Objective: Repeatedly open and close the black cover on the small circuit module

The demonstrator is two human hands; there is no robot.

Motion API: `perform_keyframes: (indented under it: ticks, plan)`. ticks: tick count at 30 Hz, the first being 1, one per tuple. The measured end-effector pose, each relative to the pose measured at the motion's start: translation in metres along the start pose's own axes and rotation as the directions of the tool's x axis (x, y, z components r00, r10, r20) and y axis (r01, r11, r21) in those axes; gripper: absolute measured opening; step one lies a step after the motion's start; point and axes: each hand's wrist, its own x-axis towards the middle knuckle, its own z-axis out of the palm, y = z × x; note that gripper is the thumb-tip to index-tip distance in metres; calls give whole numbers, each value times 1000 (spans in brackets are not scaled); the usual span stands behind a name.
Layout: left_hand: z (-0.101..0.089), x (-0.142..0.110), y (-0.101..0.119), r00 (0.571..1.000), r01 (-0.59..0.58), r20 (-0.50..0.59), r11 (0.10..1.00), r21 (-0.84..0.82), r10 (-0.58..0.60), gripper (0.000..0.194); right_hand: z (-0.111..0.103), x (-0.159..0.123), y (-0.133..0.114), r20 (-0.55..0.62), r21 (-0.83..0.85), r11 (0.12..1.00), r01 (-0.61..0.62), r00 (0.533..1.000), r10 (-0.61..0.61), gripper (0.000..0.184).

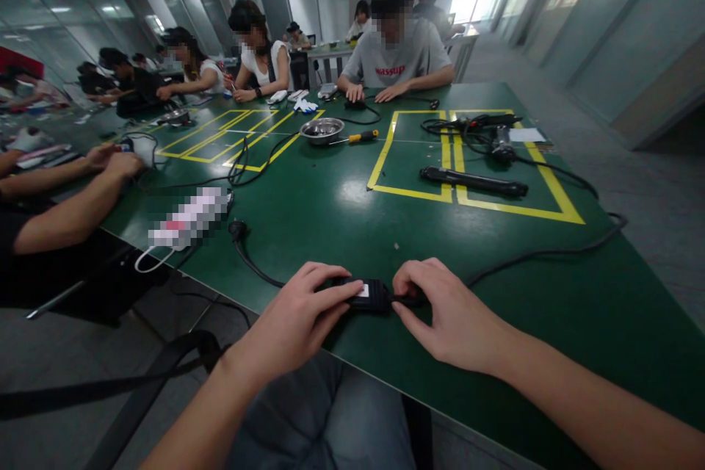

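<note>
At left, a plug [238,230] lies on the surface [308,224], and its cord [260,274] runs toward our left hand [324,302], which grips the black box [377,295]. We judge this box light and stiff, perhaps smooth; its sides seem the best place to hold. Our right hand [410,299] pinches the black cable [406,300], probably flexible, just beside the box. The front edge is near, below both hands; beyond them there is open room until the yellow tape [412,193].

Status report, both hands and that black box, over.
Left hand gripping black box. Right hand pinching cord at the box's right end. Close by: black plug, lying ahead and left of the left hand.
</note>
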Motion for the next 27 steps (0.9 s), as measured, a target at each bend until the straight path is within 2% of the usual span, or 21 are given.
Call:
perform_keyframes:
  ticks: [5, 14, 18, 21, 24, 27]
  plan:
    - [4, -1, -1, 1000, -18, -18, 1000, 18, 18, 36, 0, 0, 0, 2, -7, 1000, -3, 1000, 3, 24]
    - [1, 5, 5, 998, 1, 69, 990, 144, -11, 35, -2, 3, -4, 15, 4, 1000, -21, 1000, 20, 24]
    - [-7, 11, 4, 994, 38, 98, 999, 8, -39, 33, -1, 2, -4, 29, 25, 999, -33, 999, 32, 29]
    - [-9, 19, 0, 993, 122, 17, 987, -109, -121, 29, 2, 1, -1, 11, 32, 998, -53, 999, 53, 26]
    - [-4, 30, -6, 970, 219, -99, 974, -62, -224, 24, 5, 1, 1, 2, 24, 997, -70, 998, 70, 21]
    - [4, 38, -11, 968, 247, -47, 969, 25, -246, 20, 4, 3, 0, 32, -5, 997, -78, 996, 78, 21]
